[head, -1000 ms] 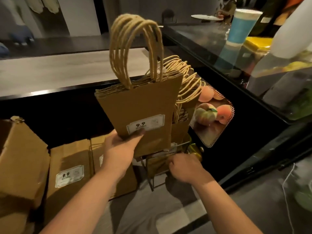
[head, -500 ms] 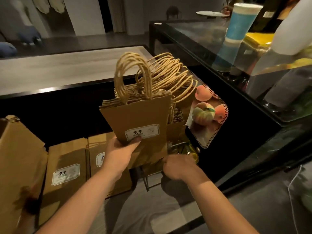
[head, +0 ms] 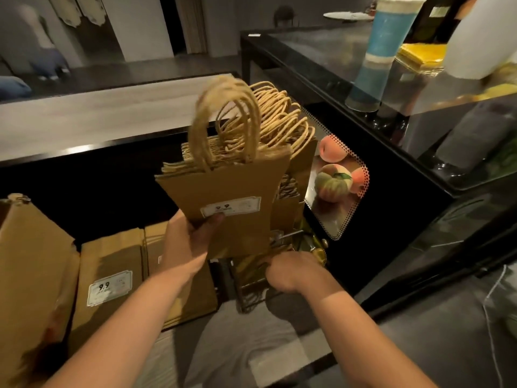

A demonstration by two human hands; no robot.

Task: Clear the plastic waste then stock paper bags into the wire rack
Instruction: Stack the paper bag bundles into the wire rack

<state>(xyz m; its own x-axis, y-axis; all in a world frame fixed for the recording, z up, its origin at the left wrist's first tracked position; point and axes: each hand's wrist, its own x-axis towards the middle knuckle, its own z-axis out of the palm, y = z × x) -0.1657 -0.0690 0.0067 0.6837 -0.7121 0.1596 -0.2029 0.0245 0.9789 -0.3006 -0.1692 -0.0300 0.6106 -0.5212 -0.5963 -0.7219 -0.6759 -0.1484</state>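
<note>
On a dark counter (head: 321, 60) at 1 o'clock stands one blue cup (head: 389, 37). The left hand (head: 190, 245) pinches a bundle of paper bags (head: 232, 214) labelled "9.9" at centre, thumb on front. The right hand (head: 291, 271), fingers curled, grips the wire rack (head: 251, 292) at 5 o'clock.

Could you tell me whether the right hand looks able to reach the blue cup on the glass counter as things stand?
Probably yes: the right hand is low at the wire rack, and nothing blocks the way up to the blue cup.

Bag stacks (head: 109, 278) on floor (head: 251, 354)
</note>
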